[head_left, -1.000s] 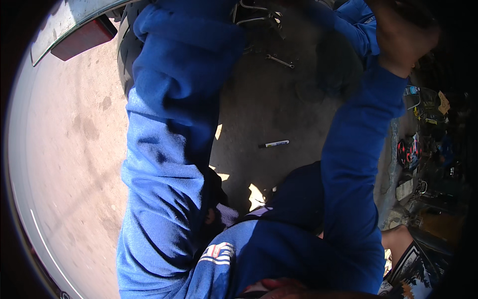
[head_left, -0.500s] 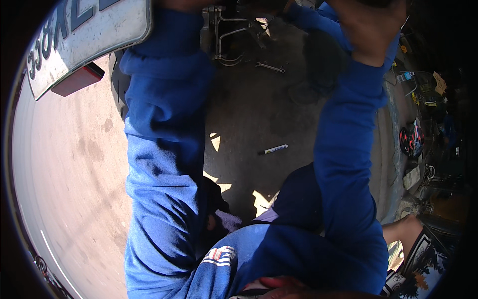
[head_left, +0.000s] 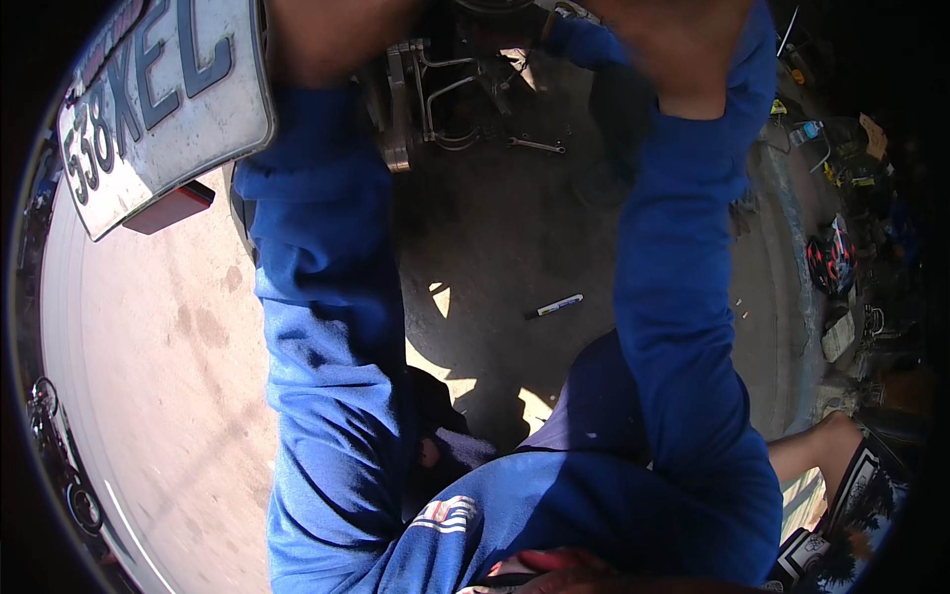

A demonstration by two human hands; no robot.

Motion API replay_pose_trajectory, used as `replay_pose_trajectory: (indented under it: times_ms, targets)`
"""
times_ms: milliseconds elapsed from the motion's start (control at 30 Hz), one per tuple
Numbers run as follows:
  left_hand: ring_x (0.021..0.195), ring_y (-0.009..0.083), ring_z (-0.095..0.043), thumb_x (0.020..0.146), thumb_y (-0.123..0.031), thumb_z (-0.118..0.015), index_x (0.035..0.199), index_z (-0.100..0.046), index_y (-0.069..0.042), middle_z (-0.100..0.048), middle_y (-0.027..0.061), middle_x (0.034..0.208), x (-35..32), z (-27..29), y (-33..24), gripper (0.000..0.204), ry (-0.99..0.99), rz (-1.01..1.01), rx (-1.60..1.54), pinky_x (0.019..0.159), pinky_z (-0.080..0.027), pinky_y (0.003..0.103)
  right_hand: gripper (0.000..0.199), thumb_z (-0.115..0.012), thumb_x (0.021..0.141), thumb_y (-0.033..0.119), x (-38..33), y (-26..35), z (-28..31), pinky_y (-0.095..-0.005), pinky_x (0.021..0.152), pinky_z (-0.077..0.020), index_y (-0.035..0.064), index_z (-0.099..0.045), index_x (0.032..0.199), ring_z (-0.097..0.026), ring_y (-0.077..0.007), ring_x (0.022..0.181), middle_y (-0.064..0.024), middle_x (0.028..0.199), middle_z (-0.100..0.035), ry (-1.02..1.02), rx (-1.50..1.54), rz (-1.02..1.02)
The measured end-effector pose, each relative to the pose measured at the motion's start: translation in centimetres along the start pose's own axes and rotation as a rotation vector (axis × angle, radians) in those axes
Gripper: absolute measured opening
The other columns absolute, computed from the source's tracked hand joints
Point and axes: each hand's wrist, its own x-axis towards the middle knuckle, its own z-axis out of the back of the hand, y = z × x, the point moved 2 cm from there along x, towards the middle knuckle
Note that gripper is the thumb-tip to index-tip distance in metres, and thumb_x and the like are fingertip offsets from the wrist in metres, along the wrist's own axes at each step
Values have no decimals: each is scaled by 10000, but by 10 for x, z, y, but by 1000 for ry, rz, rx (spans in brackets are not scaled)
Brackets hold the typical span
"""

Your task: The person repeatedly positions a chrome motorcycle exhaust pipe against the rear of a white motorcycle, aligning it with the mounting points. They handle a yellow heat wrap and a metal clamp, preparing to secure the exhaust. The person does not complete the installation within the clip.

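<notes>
Both arms in blue sleeves reach far forward. At the upper left, my left hand point(head_left: 332, 40) is beside a dirty white licence plate point(head_left: 173, 114); its fingers are dark and blurred against the top edge. I cannot tell what it touches. A red part point(head_left: 170, 208) sits under the plate. My right hand point(head_left: 688, 54) is raised at the top right, its fingers blurred and partly cut off by the edge. Between the hands, a metal frame with bent tubes point(head_left: 435, 94) shows, probably part of a motorcycle. What either hand holds is hidden.
On the dark floor lie a wrench point(head_left: 536, 146) and a marker pen point(head_left: 554, 305). Another person's blue sleeve point(head_left: 584, 42) shows beyond my right arm. A person's bare leg point(head_left: 816, 445) is at the lower right. Cluttered items, including a red-and-black object point(head_left: 831, 265), line the right side.
The licence plate shows more fully and lower. Both hands appear lower and further left, and more of the metal frame is visible; the whole view has shifted somewhat.
</notes>
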Motion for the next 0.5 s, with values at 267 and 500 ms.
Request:
replay_pose_trajectory:
  times_ms: [267,500]
  targets:
    - [1239,260,-613,682,-26,-936,1452,-466,91,-576,157,1381,-17,3,-20,910,-134,320,247,1073,-510,395,984,-975,639,195,-3,15,11,-438,1123,-405,-53,-474,1449,-493,-330,1355,-206,1405,-525,19,-440,-50]
    - [1351,344,-527,578,-250,-1000,1515,-471,-2,-533,222,1436,-15,6,-19,1104,-91,192,496,1124,-430,435,1053,-1001,560,232,3,21,8,-460,1089,-445,32,-492,1459,-508,-353,1298,-162,1345,-539,-12,-471,-10]
